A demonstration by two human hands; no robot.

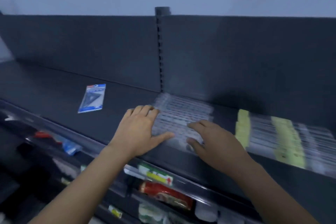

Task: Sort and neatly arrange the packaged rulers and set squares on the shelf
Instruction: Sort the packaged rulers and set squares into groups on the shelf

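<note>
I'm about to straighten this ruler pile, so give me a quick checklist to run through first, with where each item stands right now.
1. Both hands on the ruler pile: ok. The left hand and right hand rest flat on it.
2. Set square pack kept apart from the rulers: ok. It lies alone to the left.
3. Bare shelf between that pack and the pile: ok.
4. Pile edges lined up: cannot tell, too blurred.
5. Yellow-labelled packs on the right tidy: cannot tell, too blurred.
</note>
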